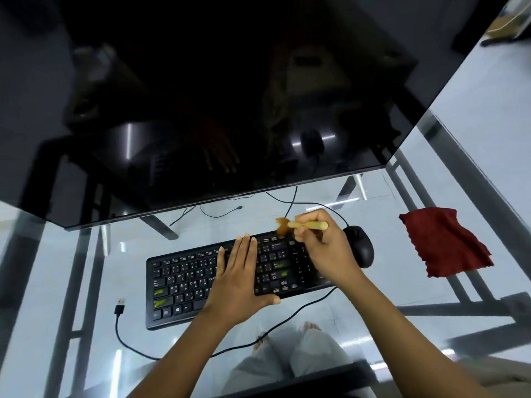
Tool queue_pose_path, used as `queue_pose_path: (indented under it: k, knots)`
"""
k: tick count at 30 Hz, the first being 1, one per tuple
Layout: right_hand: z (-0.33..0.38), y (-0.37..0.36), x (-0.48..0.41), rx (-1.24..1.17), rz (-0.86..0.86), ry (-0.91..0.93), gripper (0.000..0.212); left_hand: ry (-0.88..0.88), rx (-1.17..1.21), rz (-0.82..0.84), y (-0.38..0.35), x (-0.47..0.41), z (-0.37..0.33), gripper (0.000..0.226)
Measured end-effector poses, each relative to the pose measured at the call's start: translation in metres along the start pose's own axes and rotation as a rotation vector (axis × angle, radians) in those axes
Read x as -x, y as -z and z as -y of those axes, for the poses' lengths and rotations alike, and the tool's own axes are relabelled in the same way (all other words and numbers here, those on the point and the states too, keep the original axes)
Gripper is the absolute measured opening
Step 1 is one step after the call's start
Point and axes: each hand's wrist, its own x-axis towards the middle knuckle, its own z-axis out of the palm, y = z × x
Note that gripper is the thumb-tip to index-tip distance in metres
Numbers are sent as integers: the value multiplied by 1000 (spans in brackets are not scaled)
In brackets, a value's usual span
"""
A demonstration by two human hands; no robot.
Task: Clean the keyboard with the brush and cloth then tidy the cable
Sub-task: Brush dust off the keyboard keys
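At the lower left of centre, the cable's USB plug [120, 305] lies loose on the glass table [43, 282], and the cable [122, 337] curves down and away under the left forearm. Just right of the plug sits the black keyboard [184, 282], in the middle of the frame below the dark monitor [201, 96]. The left hand [238, 280] lies flat on its keys, fingers straight and together. The right hand [327, 248] curls round the brush [307, 225], whose blurred bristles sit at the keyboard's upper right edge. A black mouse [360, 247] lies just beside it. The red cloth [442, 242] rests crumpled at the right, well apart.
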Motion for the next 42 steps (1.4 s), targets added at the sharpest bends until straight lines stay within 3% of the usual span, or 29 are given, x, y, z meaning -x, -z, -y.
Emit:
queue_pose_path:
  k: [3, 7, 11, 15, 18, 19, 22, 23, 25, 27, 30, 31, 34, 35, 38, 39, 42]
  knots:
    - [4, -17, 2, 65, 210, -5, 12, 36, 17, -20, 0, 7, 9, 129]
    - [6, -26, 3, 5, 21, 22, 12, 100, 30, -44, 0, 18, 19, 129]
    - [11, -36, 8, 58, 365, -20, 6, 82, 38, -25, -1, 28, 23, 128]
    - [16, -43, 9, 16, 140, 38, 7, 95, 58, -58, -2, 29, 29, 126]
    - [18, -51, 15, 3, 338, -11, 4, 110, 42, -65, -3, 34, 35, 127]
    - [15, -54, 16, 38, 321, 19, 5, 122, 45, -77, -4, 36, 37, 127]
    - [15, -59, 20, 20, 61, 117, 7, 166, 91, -143, -5, 44, 42, 126]
    - [15, -62, 21, -51, 84, 84, 9, 182, 105, -156, -5, 48, 44, 125]
    - [17, -70, 24, -79, 319, -15, 13, 208, 130, -175, -9, 57, 52, 123]
    - [17, -75, 25, 36, 413, 30, 16, 215, 157, -192, -13, 65, 58, 118]
    - [25, -78, 13, 20, 112, 135, 14, 211, 152, -207, -17, 73, 63, 114]
    - [26, -79, 10, -40, 114, 99, 8, 213, 144, -209, -18, 75, 65, 114]
    - [34, -90, 10, -15, 456, -17, 7, 216, 134, -205, -20, 78, 68, 112]
    - [31, -94, 11, 54, 472, 7, 7, 215, 129, -204, -19, 78, 68, 111]
    - [37, -99, 7, 60, 212, 125, 6, 202, 124, -207, -17, 77, 65, 109]
    - [38, -101, 7, 9, 225, 119, 6, 204, 125, -213, -16, 77, 65, 108]
    - [46, -110, 15, 12, 535, 23, 8, 231, 163, -265, -13, 80, 68, 106]
